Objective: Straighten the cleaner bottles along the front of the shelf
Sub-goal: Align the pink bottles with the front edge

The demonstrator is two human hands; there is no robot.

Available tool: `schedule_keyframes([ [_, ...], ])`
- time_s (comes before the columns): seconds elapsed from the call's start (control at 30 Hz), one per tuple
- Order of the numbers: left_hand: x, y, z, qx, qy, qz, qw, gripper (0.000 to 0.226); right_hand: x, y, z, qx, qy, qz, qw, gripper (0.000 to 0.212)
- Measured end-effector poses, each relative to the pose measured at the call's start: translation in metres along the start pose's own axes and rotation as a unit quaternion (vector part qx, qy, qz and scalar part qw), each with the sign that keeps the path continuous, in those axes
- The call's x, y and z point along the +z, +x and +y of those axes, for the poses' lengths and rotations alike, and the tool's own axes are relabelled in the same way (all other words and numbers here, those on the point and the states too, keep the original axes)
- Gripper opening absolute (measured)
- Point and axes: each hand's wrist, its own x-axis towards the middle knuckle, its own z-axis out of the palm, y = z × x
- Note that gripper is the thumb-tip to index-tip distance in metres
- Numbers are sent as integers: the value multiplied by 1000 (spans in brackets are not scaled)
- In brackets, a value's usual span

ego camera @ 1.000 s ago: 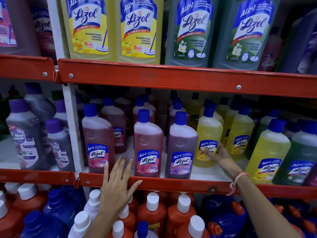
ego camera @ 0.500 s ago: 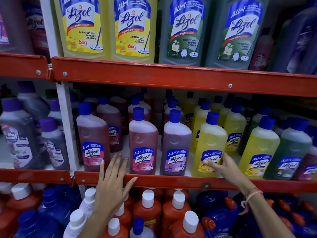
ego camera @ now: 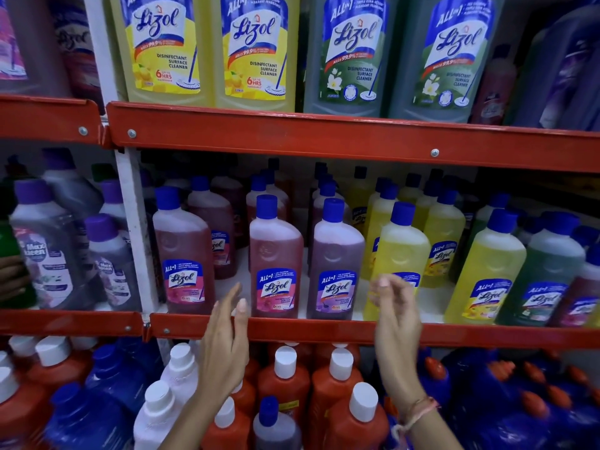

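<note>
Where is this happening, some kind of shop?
Most likely a shop's cleaning-products aisle: orange metal shelves stacked in tiers, rows of identical Lizol cleaner bottles facing forward, and more capped bottles packed below.

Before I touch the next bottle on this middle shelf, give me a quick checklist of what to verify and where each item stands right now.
1. Left hand free: ok, open, holding nothing, in front of the red shelf rail.
2. Right hand free: ok, fingers loosely curled, gripping nothing.
3. Front yellow Lizol bottle at the rail: ok, upright; its label is partly hidden by the right hand.
4. Pink Lizol bottle and purple Lizol bottle facing forward: ok, upright, labels out.
5. Leftmost pink Lizol bottle square to the rail: cannot tell, it looks slightly turned.
6. Even front-row gaps: not ok, wider gap right of that bottle.
</note>
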Motion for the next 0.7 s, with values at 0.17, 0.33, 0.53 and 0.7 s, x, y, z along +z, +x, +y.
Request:
schedule_keyframes([
  [0.17, -2, 9, 27, -52, -116, -53, 990, 75, 51, -31, -3, 119, 14, -247, 962, 63],
  [0.33, -1, 16, 26, -92, -157, -79, 980, 94, 79, -36, -9, 181, -67, -298, 935, 99],
  [0.53, -6, 14, 27, -89, -161, -114, 976, 83, 84, -34, -10, 173, -98, -297, 934, 107],
  [0.7, -16, 15, 36, -95, -153, -101, 978, 70, 85, -36, -24, 157, -128, -353, 914, 86],
])
